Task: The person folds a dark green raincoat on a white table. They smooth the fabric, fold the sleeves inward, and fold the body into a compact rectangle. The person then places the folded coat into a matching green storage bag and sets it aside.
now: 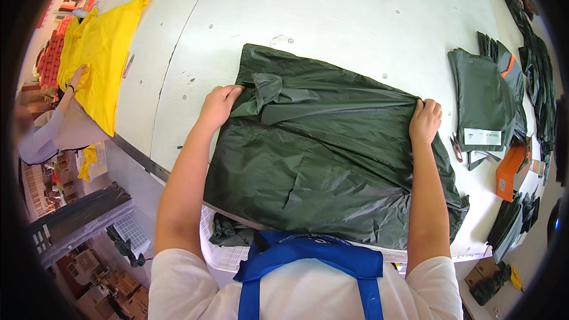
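Note:
A dark green, shiny rain garment point(314, 172) lies spread on the white table in front of me, its near edge hanging over the table's front. My left hand point(223, 105) pinches its left edge beside a small folded-up flap point(267, 92). Over at the right edge, my right hand point(425, 121) has its fingers curled round the fabric. Creases run across the cloth between the two hands. The fingertips are partly hidden by the fabric on both sides.
Folded dark green garments point(483, 95) lie to the right, near small red-handled snips point(456, 148) and an orange box point(511, 172). At far left, another person's hand point(78, 77) rests on a yellow garment point(106, 59). A white basket point(222, 252) stands below the table's front edge point(139, 157).

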Demonstrator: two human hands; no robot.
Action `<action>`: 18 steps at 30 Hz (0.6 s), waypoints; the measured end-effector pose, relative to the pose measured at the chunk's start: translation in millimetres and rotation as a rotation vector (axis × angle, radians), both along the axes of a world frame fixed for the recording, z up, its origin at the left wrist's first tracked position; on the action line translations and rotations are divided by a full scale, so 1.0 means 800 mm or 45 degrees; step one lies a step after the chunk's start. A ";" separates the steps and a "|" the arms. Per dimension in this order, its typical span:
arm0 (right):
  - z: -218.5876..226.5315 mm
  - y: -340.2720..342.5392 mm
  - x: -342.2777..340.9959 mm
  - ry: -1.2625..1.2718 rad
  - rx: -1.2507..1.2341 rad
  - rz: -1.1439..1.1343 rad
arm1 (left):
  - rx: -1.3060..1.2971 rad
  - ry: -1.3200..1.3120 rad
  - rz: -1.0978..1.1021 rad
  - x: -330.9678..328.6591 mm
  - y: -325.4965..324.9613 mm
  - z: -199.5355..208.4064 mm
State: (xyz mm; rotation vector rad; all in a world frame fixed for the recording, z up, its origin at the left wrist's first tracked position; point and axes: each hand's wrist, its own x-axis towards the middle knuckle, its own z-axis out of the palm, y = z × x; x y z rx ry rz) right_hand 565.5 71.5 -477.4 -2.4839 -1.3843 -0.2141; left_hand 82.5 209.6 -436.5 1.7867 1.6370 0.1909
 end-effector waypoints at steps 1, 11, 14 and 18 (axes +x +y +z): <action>-0.004 -0.001 0.001 -0.008 0.016 -0.003 | 0.190 0.104 0.000 0.002 -0.002 0.001; -0.001 -0.006 0.009 0.028 0.052 0.089 | 0.281 -0.168 0.380 0.061 0.034 0.070; -0.003 -0.006 0.014 0.019 0.046 0.069 | 0.100 -0.369 0.575 0.002 0.065 0.086; -0.004 -0.005 0.019 0.032 0.041 0.056 | 0.068 -0.309 0.676 0.016 0.031 0.081</action>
